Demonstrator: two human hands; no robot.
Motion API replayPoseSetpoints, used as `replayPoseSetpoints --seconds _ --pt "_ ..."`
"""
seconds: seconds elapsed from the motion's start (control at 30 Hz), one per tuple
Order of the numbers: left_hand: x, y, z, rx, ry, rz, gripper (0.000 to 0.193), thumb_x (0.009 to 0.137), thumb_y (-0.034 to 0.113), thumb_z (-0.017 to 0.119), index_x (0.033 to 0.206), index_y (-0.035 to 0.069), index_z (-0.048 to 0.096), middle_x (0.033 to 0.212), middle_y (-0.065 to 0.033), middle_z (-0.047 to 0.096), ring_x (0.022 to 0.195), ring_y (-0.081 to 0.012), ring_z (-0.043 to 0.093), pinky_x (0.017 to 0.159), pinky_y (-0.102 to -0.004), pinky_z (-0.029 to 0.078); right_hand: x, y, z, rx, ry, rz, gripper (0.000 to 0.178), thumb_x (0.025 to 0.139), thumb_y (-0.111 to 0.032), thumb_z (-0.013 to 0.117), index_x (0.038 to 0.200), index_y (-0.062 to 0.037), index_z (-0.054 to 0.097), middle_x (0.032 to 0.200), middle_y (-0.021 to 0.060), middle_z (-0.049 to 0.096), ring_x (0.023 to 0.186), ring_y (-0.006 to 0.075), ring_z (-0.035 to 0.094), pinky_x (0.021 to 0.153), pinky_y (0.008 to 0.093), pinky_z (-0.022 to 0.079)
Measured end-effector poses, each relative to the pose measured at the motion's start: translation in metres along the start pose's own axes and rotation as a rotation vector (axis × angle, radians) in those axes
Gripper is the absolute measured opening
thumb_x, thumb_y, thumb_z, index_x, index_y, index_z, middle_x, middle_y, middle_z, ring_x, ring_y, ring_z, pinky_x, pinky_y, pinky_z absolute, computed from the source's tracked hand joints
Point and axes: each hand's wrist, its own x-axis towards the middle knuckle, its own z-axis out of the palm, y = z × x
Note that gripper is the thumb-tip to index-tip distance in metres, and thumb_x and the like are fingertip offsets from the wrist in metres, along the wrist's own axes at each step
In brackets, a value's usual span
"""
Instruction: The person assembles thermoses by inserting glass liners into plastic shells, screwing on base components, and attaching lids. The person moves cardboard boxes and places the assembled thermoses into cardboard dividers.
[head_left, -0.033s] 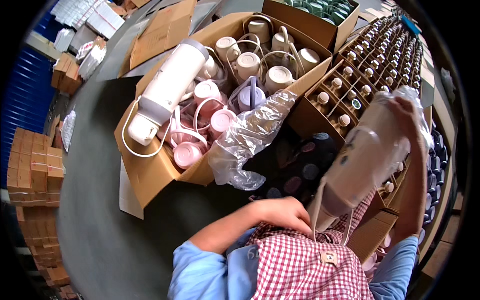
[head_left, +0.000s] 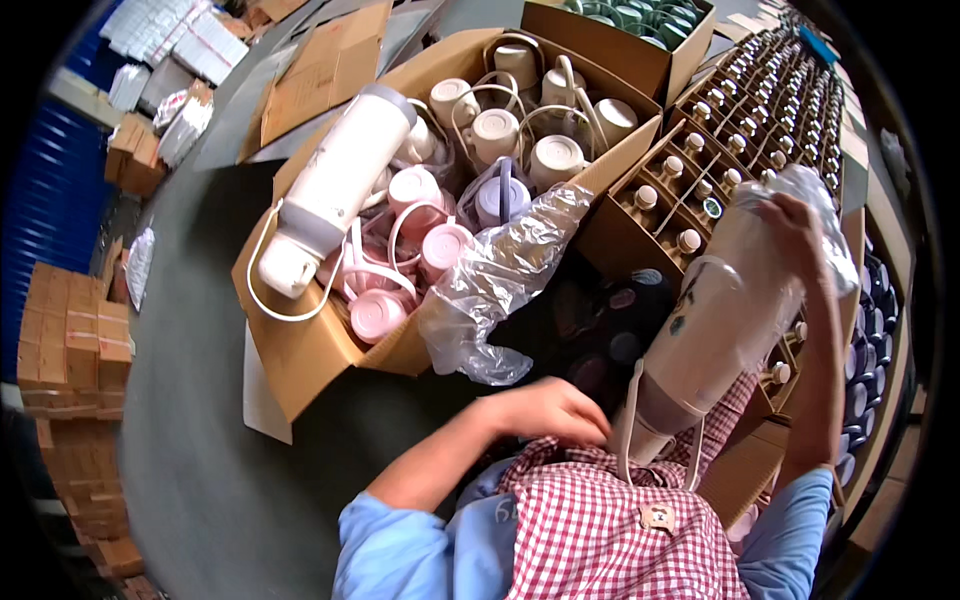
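Bottle [head_left: 728, 318] gripped beneath right fingers [head_left: 782, 208]

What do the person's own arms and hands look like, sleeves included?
Light blue sleeves, with no markings visible on them, stop short of the forearms, which are bare. The left hand and right hand are ungloved; no watch or bracelet shows.

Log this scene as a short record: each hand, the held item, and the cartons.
Right hand: on the tilted bottle's plastic-covered upper end
Left hand: beside its strap; contact unclear
Held item: large pale bottle, strap end lower
Open carton: cream, pink and lilac bottles; large white bottle on top
Partitioned carton: capped bottles
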Motion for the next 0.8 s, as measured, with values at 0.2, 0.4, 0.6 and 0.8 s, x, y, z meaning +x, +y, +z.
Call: replayPoseSetpoints --seconds 0.2,0.4,0.6,0.8 --pt "-0.104 -0.215 0.006 -0.542 0.910 -0.979 0.052 0.089 0.047 0.052 0.112 0.001 0.061 0.083 -0.0100 0.063 0.073 -0.0221 0.060 0.074 -0.0363 0.050 -0.009 -0.025 0.016 -0.219 0.136 -0.061 0.037 0.084 -0.040 0.055 0.087 -0.0055 0.067 0.077 0.0202 0.063 0.075 0.0360 0.062 0.068 0.0417 0.046" --pt "-0.084 -0.202 0.046 -0.757 0.808 -0.676 0.043 0.085 0.050 0.059 0.081 0.007 0.065 0.067 -0.0026 0.059 0.055 -0.0126 0.052 0.049 -0.0261 0.041 -0.007 -0.007 0.012 -0.302 0.123 0.016 0.038 0.084 -0.043 0.056 0.090 -0.0072 0.068 0.079 0.0176 0.064 0.077 0.0339 0.063 0.070 0.0413 0.047" --pt "-0.074 -0.275 0.047 -0.915 0.914 -0.835 0.038 0.087 0.049 0.056 0.074 0.013 0.057 0.054 -0.0016 0.046 0.037 -0.0104 0.038 0.034 -0.0263 0.030 -0.012 -0.004 0.009 -0.286 0.146 -0.001 0.037 0.085 -0.041 0.055 0.087 -0.0063 0.067 0.077 0.0164 0.064 0.073 0.0312 0.062 0.067 0.0403 0.046" --pt "-0.083 -0.303 0.086 -0.792 0.906 -0.649 0.042 0.089 0.050 0.051 0.077 0.011 0.061 0.055 -0.0017 0.047 0.040 -0.0134 0.041 0.038 -0.0304 0.032 -0.015 0.004 0.010 -0.288 0.179 -0.012 0.037 0.085 -0.041 0.055 0.085 -0.0052 0.066 0.072 0.0166 0.062 0.070 0.0304 0.061 0.067 0.0387 0.045"
